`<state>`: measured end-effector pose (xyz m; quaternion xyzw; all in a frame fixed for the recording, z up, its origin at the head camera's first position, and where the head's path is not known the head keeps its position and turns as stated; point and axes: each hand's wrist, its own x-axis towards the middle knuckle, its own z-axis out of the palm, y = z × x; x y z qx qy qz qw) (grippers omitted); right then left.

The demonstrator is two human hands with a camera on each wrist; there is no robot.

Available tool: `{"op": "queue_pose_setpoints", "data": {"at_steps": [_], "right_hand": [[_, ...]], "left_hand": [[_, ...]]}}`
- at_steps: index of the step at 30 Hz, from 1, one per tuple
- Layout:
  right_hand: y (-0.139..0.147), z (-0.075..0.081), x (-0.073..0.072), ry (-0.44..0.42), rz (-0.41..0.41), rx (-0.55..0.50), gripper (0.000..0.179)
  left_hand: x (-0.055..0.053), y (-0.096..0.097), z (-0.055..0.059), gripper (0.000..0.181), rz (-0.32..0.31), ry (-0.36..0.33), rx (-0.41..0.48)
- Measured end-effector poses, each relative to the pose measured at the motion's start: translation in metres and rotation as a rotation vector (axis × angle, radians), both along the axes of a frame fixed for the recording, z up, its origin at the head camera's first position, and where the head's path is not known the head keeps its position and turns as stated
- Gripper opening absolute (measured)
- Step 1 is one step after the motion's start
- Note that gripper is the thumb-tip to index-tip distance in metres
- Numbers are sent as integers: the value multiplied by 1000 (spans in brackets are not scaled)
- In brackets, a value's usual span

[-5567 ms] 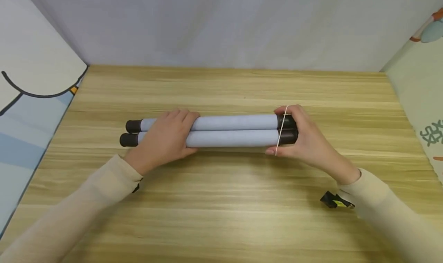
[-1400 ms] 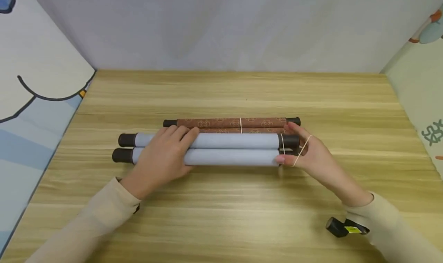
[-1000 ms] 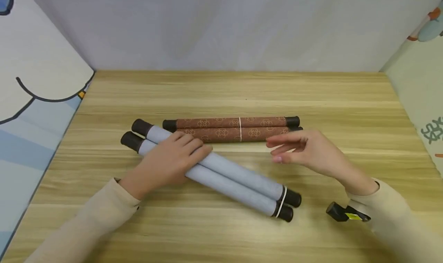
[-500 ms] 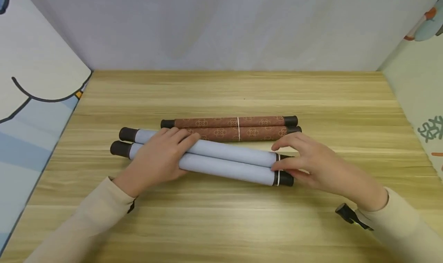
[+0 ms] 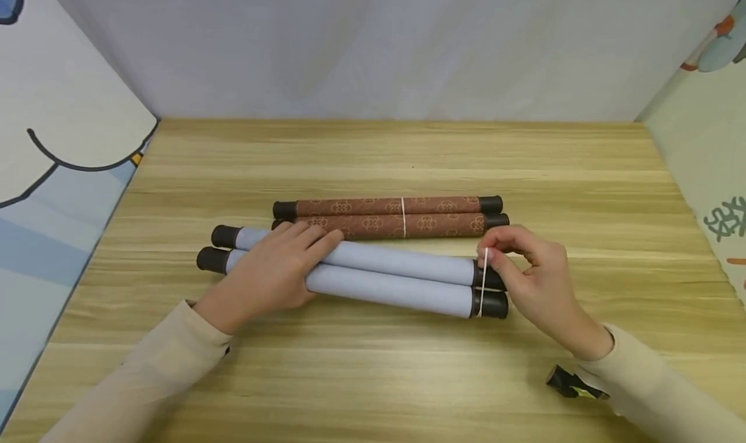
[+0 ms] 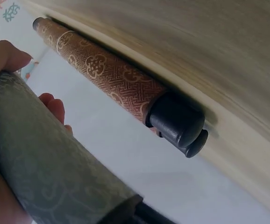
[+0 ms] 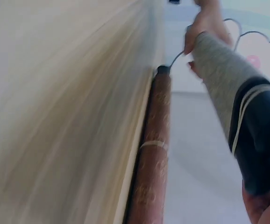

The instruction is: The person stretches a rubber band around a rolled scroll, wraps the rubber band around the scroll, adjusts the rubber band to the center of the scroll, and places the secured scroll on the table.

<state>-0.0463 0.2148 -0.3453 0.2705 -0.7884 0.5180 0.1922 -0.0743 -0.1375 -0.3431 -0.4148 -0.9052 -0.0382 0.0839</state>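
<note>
My left hand point(image 5: 271, 271) grips a pair of light blue scroll rolls point(image 5: 402, 278) with dark end caps, held tilted with the right end nearer me. A white rubber band point(image 5: 483, 284) goes round both rolls at their right end; in the right wrist view the band point(image 7: 242, 112) shows as more than one strand beside the cap. My right hand point(image 5: 539, 281) pinches the band's upper part between thumb and finger, pulling it slightly off the rolls. Behind lies a pair of brown patterned scroll rolls point(image 5: 361, 225) with a white band point(image 5: 403, 217) round the middle.
The wooden table point(image 5: 373, 378) carries the brown rolls just behind the blue ones. A pale cloth wall point(image 5: 379, 48) stands along the back, with printed panels at the left point(image 5: 76, 119) and right point(image 5: 705, 171). A black wrist camera point(image 5: 574, 383) hangs at the right sleeve.
The rubber band, stretched over my right fingers before, now sits round the blue rolls' right end and is pinched. The blue rolls swung towards me and back, uncovering the brown rolls.
</note>
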Motion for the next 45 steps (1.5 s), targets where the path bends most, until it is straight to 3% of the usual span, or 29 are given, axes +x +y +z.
{"op": "queue_pose_setpoints", "data": {"at_steps": [2, 5, 8, 12, 15, 19, 26, 29, 32, 35, 38, 41, 45], "right_hand": [[-3, 4, 3, -182, -28, -130, 9], [-5, 7, 3, -375, -49, -194, 8], [-5, 5, 2, -473, -57, -125, 7], [-4, -1, 1, -510, -11, 29, 17], [-3, -4, 1, -480, 51, 197, 32], [-1, -4, 1, -363, 134, 420, 56], [4, 2, 2, -131, 233, 710, 89], [3, 3, 4, -37, 236, 807, 97], [-2, 0, 6, 33, 188, 889, 102], [-8, -5, 7, 73, 138, 932, 102], [-14, -8, 6, 71, 109, 901, 101], [-16, -8, 4, 55, 108, 844, 99], [-13, -8, 1, 94, 109, 774, 81]], "left_hand": [[0, -1, 0, 75, 2, -5, 8], [0, -1, 2, 75, 8, 1, 0], [0, 0, 4, 75, 1, 17, -22], [1, 3, 7, 75, -22, 33, -31], [1, 6, 6, 76, -26, 43, -38], [2, 6, 5, 75, 5, 49, -52], [0, 4, 9, 75, 43, 13, -44], [-3, 4, 9, 74, 58, -18, -34], [-5, 3, 7, 75, 73, -57, -35], [-7, 4, 4, 77, 95, -98, -43], [-8, 7, 2, 78, 106, -114, -47], [-6, 11, 5, 79, 95, -67, -59], [-5, 13, 8, 80, 81, -5, -60]]}}
